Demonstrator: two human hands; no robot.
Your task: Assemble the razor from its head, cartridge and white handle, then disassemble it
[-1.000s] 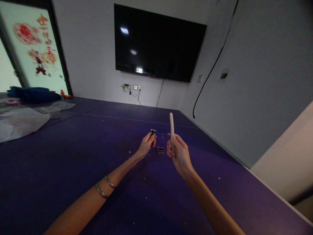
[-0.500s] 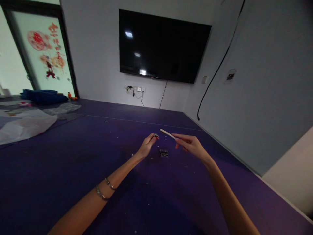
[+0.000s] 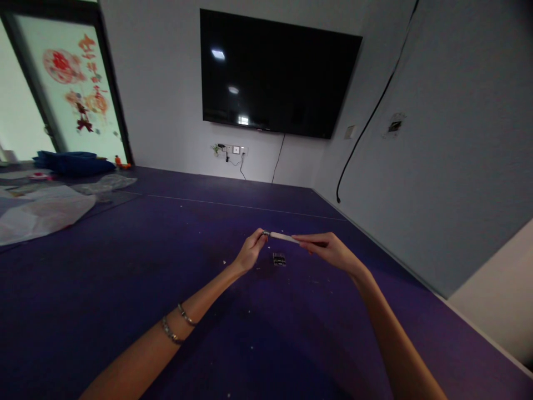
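My left hand [image 3: 250,253] is closed, its fingertips pinching a small grey metallic-looking piece [image 3: 265,233] whose exact kind is too small to tell. In my right hand [image 3: 328,249] is a slim pale toothbrush [image 3: 283,237], gripped by the handle and lying nearly level. Its head end meets or almost meets the small piece; I cannot tell whether they touch. Below and between the hands, a small dark square part [image 3: 278,259], resembling a circuit board, lies flat on the purple surface [image 3: 200,311].
Small white crumbs dot the surface. White plastic sheeting [image 3: 50,214], clear plastic [image 3: 108,183] and a dark blue bundle [image 3: 73,163] lie at far left. A television [image 3: 278,75] hangs on the far wall. A black cable [image 3: 366,125] dangles at right.
The toothbrush has come down and left, its head now at the small piece in my left hand. My left hand has stayed almost in place. The view has shifted slightly.
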